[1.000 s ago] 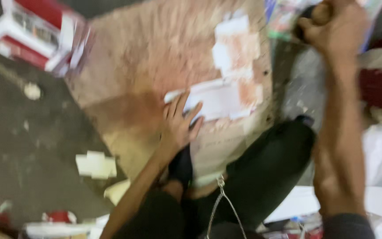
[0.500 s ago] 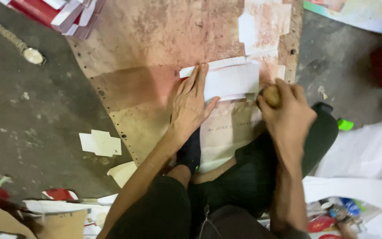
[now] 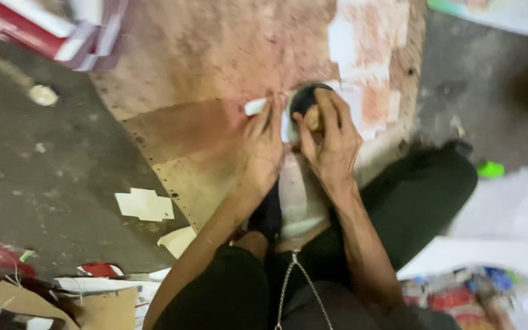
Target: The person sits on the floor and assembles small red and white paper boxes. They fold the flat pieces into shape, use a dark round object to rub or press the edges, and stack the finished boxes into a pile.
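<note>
My left hand (image 3: 261, 150) lies flat on a large brown board (image 3: 215, 55) on the floor, fingers pressing the end of a white paper strip (image 3: 254, 107). My right hand (image 3: 332, 145) is right beside it, closed around a tool with a light wooden handle (image 3: 314, 118) and a dark round head (image 3: 302, 98). The head rests on the white paper between the two hands. White paper patches (image 3: 341, 40) are stuck on the board above. My legs in black trousers (image 3: 417, 189) are folded below the board.
A stack of red and white flat boxes (image 3: 50, 27) lies at the top left. A white cut-out paper piece (image 3: 145, 205) sits on the dark floor (image 3: 38, 177). Cardboard and scraps (image 3: 93, 302) lie bottom left, white sheets (image 3: 502, 256) and colourful packets bottom right. A chain (image 3: 288, 281) hangs below me.
My right hand came down from the upper right with the tool and now meets my left hand on the white strip. The left hand stayed on the paper.
</note>
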